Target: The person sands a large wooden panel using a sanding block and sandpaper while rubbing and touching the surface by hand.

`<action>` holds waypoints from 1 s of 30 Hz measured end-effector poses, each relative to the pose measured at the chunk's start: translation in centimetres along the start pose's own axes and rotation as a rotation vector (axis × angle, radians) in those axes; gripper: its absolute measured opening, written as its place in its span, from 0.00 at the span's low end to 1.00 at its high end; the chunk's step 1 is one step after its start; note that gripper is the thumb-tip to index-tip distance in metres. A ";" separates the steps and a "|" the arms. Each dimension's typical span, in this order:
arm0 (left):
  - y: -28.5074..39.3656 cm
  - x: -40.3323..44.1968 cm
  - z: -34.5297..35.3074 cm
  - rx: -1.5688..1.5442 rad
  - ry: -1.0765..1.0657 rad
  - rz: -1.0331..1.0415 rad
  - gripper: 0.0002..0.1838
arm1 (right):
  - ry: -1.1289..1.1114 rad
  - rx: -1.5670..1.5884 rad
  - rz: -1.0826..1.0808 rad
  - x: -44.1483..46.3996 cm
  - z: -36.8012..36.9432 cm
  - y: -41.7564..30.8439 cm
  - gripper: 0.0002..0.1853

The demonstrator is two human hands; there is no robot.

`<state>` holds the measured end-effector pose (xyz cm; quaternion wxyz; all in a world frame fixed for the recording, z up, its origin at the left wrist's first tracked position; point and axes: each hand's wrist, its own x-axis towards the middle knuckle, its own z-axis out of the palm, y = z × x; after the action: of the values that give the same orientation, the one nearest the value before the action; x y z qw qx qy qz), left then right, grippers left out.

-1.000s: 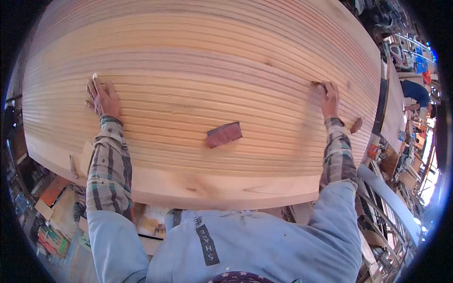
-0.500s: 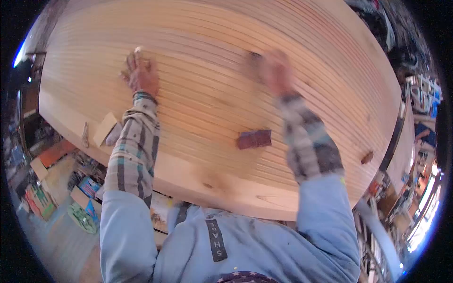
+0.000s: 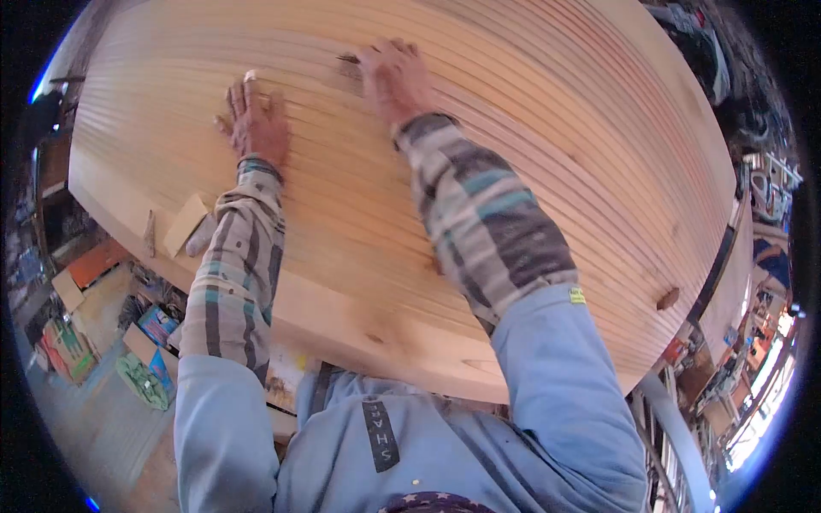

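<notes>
A broad wooden panel (image 3: 530, 197) with ridged, striped grain spreads out before me. My left hand (image 3: 259, 128) lies flat on it with fingers spread, holding nothing. Farther toward the panel's middle, my right hand (image 3: 393, 81) presses down, its fingers bent over a dark piece that looks like sandpaper (image 3: 348, 59). Only an edge of that piece shows; the hand covers the rest. A maroon block is almost wholly hidden behind my right forearm.
Near the panel's left edge lie a pale wood offcut (image 3: 186, 224) and a thin sliver (image 3: 150, 234). A small brown piece (image 3: 667, 298) is at the right. Boxes and a green bag (image 3: 143, 381) stand on the floor at lower left.
My right hand has swept left and farther away across the panel with the sandpaper, nearing my left hand. Its forearm now covers most of the maroon block. My left hand has hardly moved.
</notes>
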<state>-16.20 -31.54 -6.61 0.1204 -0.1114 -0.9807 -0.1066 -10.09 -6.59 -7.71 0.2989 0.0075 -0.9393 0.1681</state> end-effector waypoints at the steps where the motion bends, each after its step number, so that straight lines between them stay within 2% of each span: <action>1: -0.1 -0.2 -0.2 -0.004 0.001 0.003 0.35 | -0.101 0.019 0.043 0.6 -2.6 -0.9 0.08; 2: -0.2 -0.2 -0.1 -0.016 -0.007 0.006 0.35 | -0.203 0.039 0.076 0.8 -4.2 -1.3 0.07; 3: -0.3 -0.1 0.1 -0.004 0.008 0.008 0.35 | -0.090 0.662 0.357 -3.1 -3.4 1.5 0.08; 6: -0.1 -0.3 -0.1 0.008 0.000 -0.007 0.34 | -0.222 -0.239 0.021 -12.3 -17.0 8.9 0.08; 7: 0.0 -0.2 -0.1 0.020 -0.021 -0.013 0.33 | -0.179 -0.223 0.200 -16.3 -20.5 11.9 0.08; 8: 0.0 -0.1 0.1 0.007 -0.024 -0.009 0.33 | -0.265 -0.209 0.335 -18.4 -24.9 13.5 0.08; 9: -0.1 -0.1 0.5 0.034 -0.017 -0.013 0.34 | -0.301 -0.294 0.412 -20.1 -28.2 14.5 0.08; 11: -0.3 -0.3 0.6 0.063 -0.011 -0.026 0.34 | -0.265 -0.290 0.422 -20.7 -28.7 14.3 0.08; 12: -0.2 -0.2 0.6 0.063 -0.007 -0.023 0.34 | -0.222 -0.276 0.436 -19.8 -28.4 13.7 0.08; 14: -0.5 -0.3 0.6 0.070 -0.014 -0.018 0.34 | -0.136 -0.129 0.361 -15.7 -21.8 10.5 0.06; 15: -0.6 -0.3 0.6 0.063 0.005 -0.008 0.34 | -0.331 -0.182 0.427 -12.6 -18.1 7.8 0.06; 16: -0.6 -0.3 0.7 0.057 0.024 0.007 0.34 | -0.269 0.035 0.305 -8.8 -14.7 4.4 0.07; 17: -0.5 -0.4 0.8 0.060 0.022 0.017 0.34 | -0.302 0.038 0.216 -7.0 -9.4 4.0 0.10; 18: -0.6 -0.3 0.7 0.033 0.028 0.015 0.33 | -0.081 0.057 0.164 -4.7 -4.2 1.9 0.09; 20: -0.7 0.0 0.7 0.007 0.032 0.040 0.33 | 0.006 0.759 0.635 -2.1 0.6 0.7 0.11; 22: -1.2 0.0 1.0 0.036 0.003 0.013 0.34 | -0.242 0.016 0.099 0.1 -5.4 -1.6 0.11; 23: -1.2 0.0 1.0 0.025 -0.002 0.016 0.34 | -0.334 0.032 0.198 -2.3 -6.9 0.2 0.11; 25: -1.2 -0.2 1.2 0.052 0.020 0.029 0.34 | -0.312 -0.128 0.149 -8.5 -15.1 5.4 0.11; 26: -1.4 -0.3 1.3 0.038 0.015 0.027 0.34 | -0.360 -0.266 0.046 -13.0 -19.5 9.0 0.11; 27: -1.5 -0.2 1.4 0.043 0.022 0.026 0.34 | -0.456 -0.325 0.126 -15.7 -25.5 11.0 0.11; 29: -1.2 0.2 1.7 0.038 0.024 0.034 0.34 | -0.432 -0.431 0.432 -25.0 -34.4 18.5 0.09; 30: -1.2 0.1 1.6 0.070 0.024 0.024 0.34 | -0.410 -0.538 0.581 -26.9 -37.6 19.2 0.07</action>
<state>-16.98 -32.29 -8.35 0.1372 -0.1178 -0.9809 -0.0721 30.79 21.21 -0.07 0.0381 -0.3017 -0.9526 -0.0103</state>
